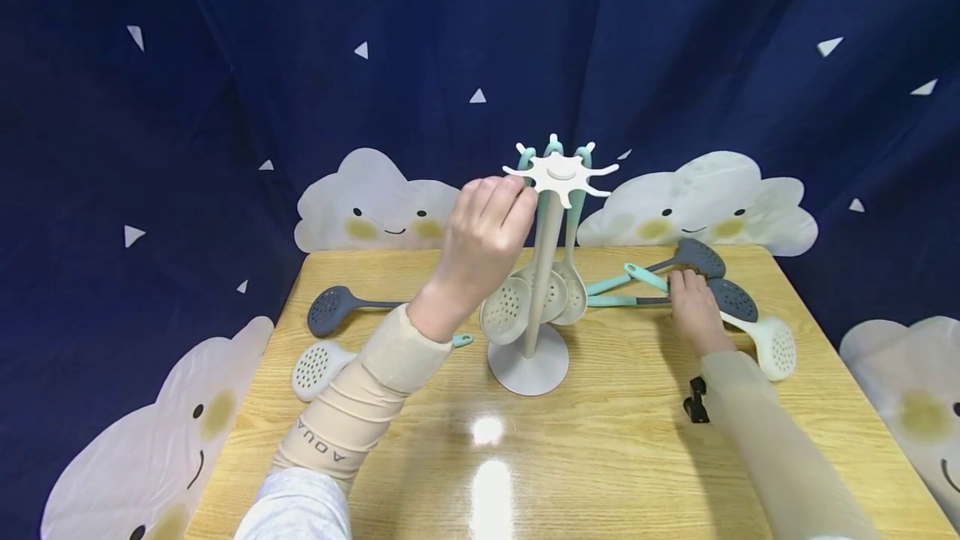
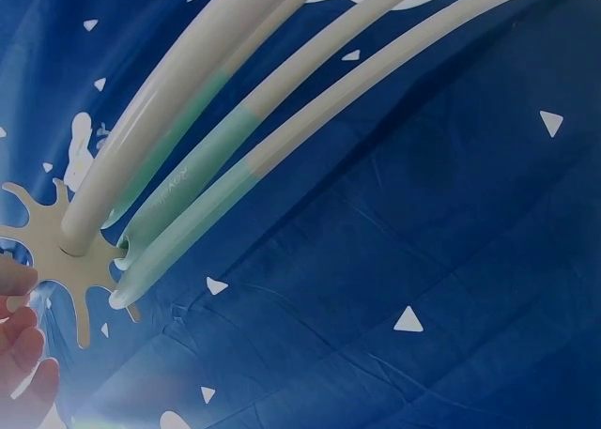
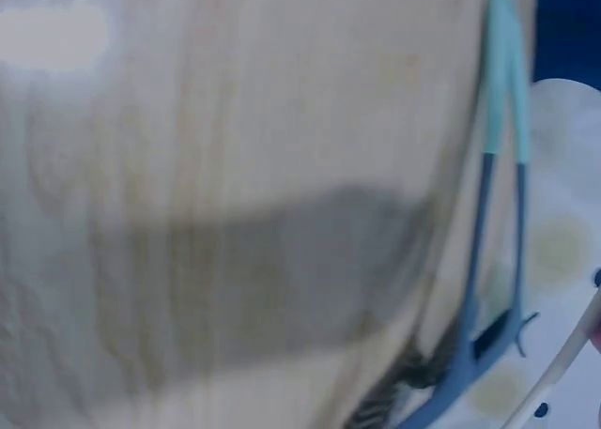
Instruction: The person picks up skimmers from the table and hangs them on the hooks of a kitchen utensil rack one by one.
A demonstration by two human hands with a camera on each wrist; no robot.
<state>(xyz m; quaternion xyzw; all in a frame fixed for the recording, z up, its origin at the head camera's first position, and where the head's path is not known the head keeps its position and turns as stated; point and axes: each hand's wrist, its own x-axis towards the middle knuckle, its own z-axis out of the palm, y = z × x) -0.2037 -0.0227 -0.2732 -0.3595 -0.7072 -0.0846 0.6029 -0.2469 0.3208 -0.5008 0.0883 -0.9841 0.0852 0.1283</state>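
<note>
A white utensil stand [image 1: 561, 173] with a star-shaped top of curved hooks rises from a round base mid-table. My left hand [image 1: 491, 219] pinches one hook at the left of this top; in the left wrist view the fingers [image 2: 19, 354] show at the edge. Three white utensils with mint handles hang at its back, including a skimmer [image 1: 504, 311] and a ladle [image 1: 572, 294]. Over at the right, my right hand [image 1: 693, 307] grips the shaft of a white slotted turner [image 1: 776, 348], whose mint handle [image 1: 645, 276] sticks out to the left.
Two dark grey utensils with mint handles, a perforated one [image 1: 733, 300] and another [image 1: 699, 257], lie behind the right hand. At left lie a dark skimmer [image 1: 330, 311] and a white slotted turner [image 1: 315, 369], partly behind the left arm. A blue curtain [image 1: 450, 40] hangs behind the table [image 1: 600, 457].
</note>
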